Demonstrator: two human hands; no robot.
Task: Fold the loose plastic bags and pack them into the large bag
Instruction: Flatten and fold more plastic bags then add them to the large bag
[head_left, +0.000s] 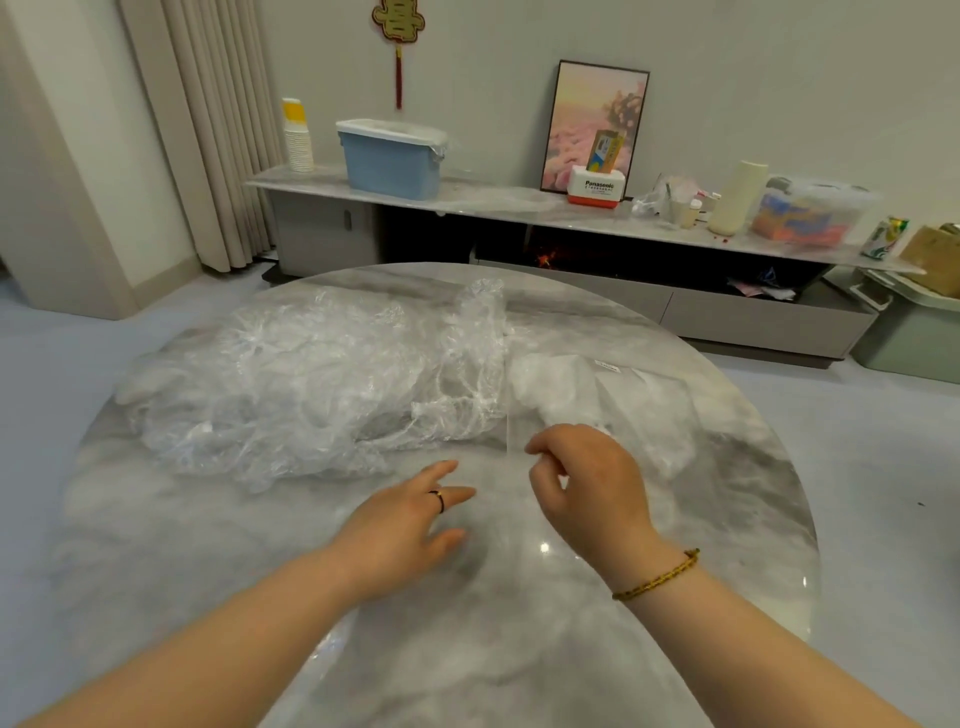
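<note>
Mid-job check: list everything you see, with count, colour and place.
crumpled plastic bags: one pile, clear, table left-centre
flat bag: one, clear, white label, table right
table: one, grey marble, round, foreground
lidded bin: one, blue, sideboard left
paper cups: one stack, white, beside bin
framed picture: one, pink, sideboard middle
Panasonic box: one, white-red, before picture
left hand: fingers straight, ringed, over table
right hand: curled at flat bag's edge; grip unclear

Glossy, marble-patterned table (519, 649), catching the light. On it the heap of bags (311, 384): thin clear plastic, crinkled and shiny. The flat bag (639, 410) is smooth clear film. Behind, the blue bin (389, 166) looks like matt plastic.
</note>
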